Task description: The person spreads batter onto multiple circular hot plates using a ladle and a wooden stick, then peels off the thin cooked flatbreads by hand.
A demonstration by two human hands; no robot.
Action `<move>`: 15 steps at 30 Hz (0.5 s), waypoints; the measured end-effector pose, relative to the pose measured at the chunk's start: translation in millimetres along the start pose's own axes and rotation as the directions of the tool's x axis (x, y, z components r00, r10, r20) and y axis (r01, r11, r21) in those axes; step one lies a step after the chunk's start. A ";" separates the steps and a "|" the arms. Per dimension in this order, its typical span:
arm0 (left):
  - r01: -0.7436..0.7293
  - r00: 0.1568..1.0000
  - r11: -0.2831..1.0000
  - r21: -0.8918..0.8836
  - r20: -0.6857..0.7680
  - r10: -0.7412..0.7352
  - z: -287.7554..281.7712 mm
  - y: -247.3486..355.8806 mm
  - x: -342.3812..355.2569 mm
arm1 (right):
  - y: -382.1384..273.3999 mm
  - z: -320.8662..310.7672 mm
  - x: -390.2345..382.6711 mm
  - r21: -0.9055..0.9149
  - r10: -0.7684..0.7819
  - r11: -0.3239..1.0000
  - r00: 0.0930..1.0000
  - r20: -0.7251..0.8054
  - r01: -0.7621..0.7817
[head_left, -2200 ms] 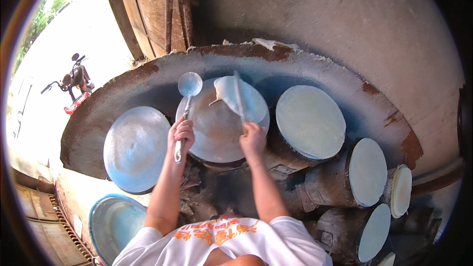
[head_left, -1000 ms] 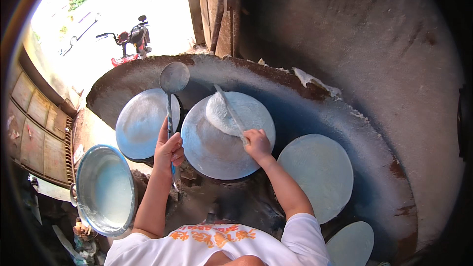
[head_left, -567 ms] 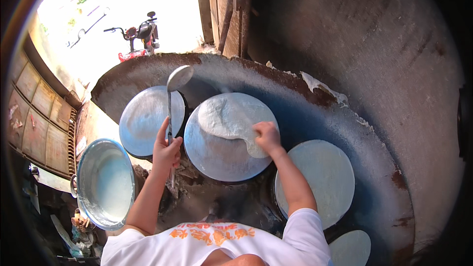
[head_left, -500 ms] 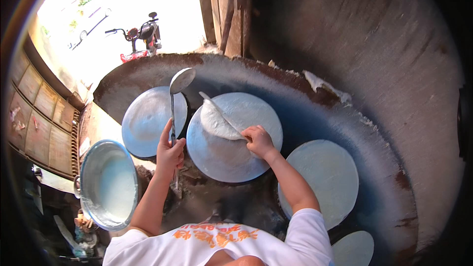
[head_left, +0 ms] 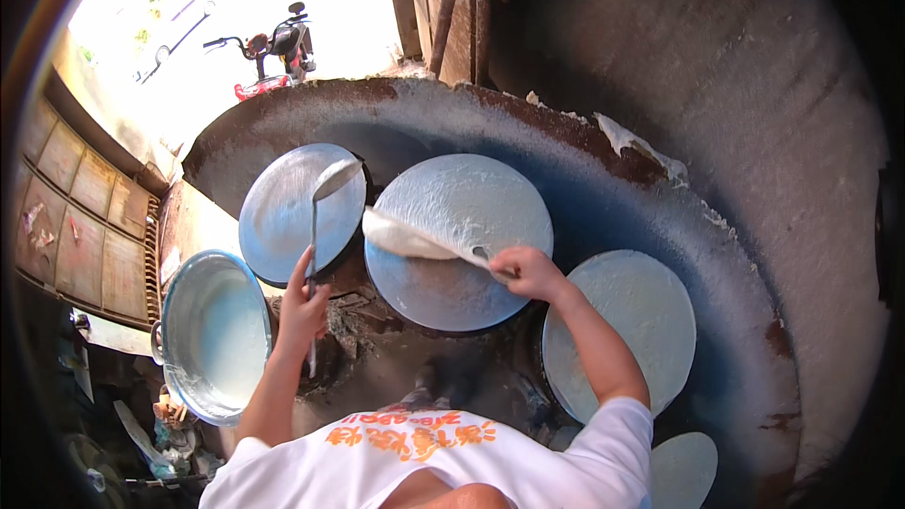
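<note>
My left hand (head_left: 300, 316) is closed around the long thin handle of a ladle (head_left: 337, 179). The ladle's bowl hangs over the right side of the left round griddle (head_left: 278, 217). In my right hand (head_left: 530, 273) is the end of a flat, long-bladed spreader (head_left: 410, 234), thickly coated with white batter. Its blade lies slantwise across the middle round griddle (head_left: 471, 188). Beyond the blade, the griddle's far part carries a pale, streaky layer of batter; the near part looks barer and bluish. The fingertips of my right hand are partly hidden behind the knuckles.
A basin (head_left: 226, 349) of white batter stands at the left. Two more pale-topped griddles, one at the right (head_left: 622, 330) and one at the lower right (head_left: 683, 471), follow a curved sheet-metal wall (head_left: 566, 137). Outside, beyond it, a scooter (head_left: 273, 52) is parked.
My right hand has moved rightward, and the spreader has swung to lie flatter across the middle griddle. The ladle's bowl has come down over the left griddle. The view has shifted slightly.
</note>
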State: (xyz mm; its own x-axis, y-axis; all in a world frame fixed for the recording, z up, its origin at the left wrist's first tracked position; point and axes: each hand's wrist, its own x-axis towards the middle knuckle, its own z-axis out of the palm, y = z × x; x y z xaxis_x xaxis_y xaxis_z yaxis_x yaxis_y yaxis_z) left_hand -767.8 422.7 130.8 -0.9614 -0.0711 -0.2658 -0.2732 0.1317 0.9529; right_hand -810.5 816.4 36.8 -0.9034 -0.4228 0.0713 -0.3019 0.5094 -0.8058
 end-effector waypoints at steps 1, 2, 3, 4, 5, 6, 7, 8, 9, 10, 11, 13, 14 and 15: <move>0.001 0.999 0.999 0.039 0.042 -0.003 -11.2 -3.5 -5.3 | -2.3 -10.7 -11.9 0.103 0.046 0.993 0.997 0.068 -0.053; -0.003 0.999 0.999 0.036 0.039 0.002 -7.6 -3.6 -0.2 | 5.2 -13.8 -3.7 0.099 0.041 0.994 0.997 0.068 -0.048; 0.038 0.999 0.996 0.080 0.030 -0.041 2.3 -0.6 1.8 | 20.9 -8.5 1.3 0.166 0.077 0.983 0.997 0.015 -0.078; 0.063 0.998 0.991 0.120 0.002 -0.064 4.6 1.9 2.7 | 20.7 -9.7 15.0 0.226 0.092 0.971 0.995 -0.036 -0.082; 0.057 0.998 0.993 0.101 0.029 -0.061 -0.5 -9.9 4.9 | 18.1 -4.6 23.8 0.137 0.029 0.990 0.998 -0.062 -0.020; 0.045 0.999 0.995 0.094 0.023 -0.047 -4.3 -12.5 -0.1 | 13.5 -5.5 21.7 0.128 0.015 0.992 0.998 -0.064 -0.007; 0.063 0.997 0.992 0.109 0.028 -0.067 -10.1 -14.0 -9.4 | 8.4 -1.9 12.4 0.119 -0.021 0.993 1.000 -0.004 0.021; 0.082 0.996 0.989 0.125 0.033 -0.087 -16.4 -12.9 -16.6 | 4.3 -4.1 7.1 0.112 -0.056 0.992 0.997 0.057 0.050; 0.137 0.989 0.986 0.093 0.049 -0.142 -22.8 -15.4 -24.3 | 3.3 -18.6 -15.8 0.149 0.011 0.989 0.995 0.102 -0.026; 0.143 0.987 0.971 0.191 0.043 -0.154 -24.8 -16.5 -27.2 | 11.7 -31.5 -43.4 0.245 0.093 0.962 0.987 0.128 -0.123; 0.171 0.981 0.966 0.192 0.057 -0.185 -26.1 -18.7 -28.6 | 19.5 -33.1 -56.2 0.281 0.147 0.946 0.987 0.068 -0.160; 0.204 0.972 0.963 0.175 0.078 -0.221 -21.5 -25.7 -27.6 | 16.4 -23.9 -56.5 0.281 0.196 0.947 0.971 -0.136 -0.152; 0.217 0.969 0.963 0.159 0.088 -0.232 -14.7 -38.1 -23.2 | 8.6 -10.8 -45.6 0.239 0.189 0.963 0.943 -0.275 -0.124; 0.190 0.968 0.967 0.171 0.131 -0.213 -10.7 -47.5 -21.3 | 14.0 4.1 -40.2 0.230 0.113 0.972 0.946 -0.304 -0.042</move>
State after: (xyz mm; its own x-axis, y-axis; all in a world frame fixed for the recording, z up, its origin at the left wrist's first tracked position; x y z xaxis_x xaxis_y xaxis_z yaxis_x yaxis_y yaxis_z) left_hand -734.0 407.4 92.7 -0.8769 0.0321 -0.4795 -0.4521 0.2831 0.8458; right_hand -777.2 837.5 20.3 -0.9812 -0.1148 0.1552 -0.1857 0.3408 -0.9216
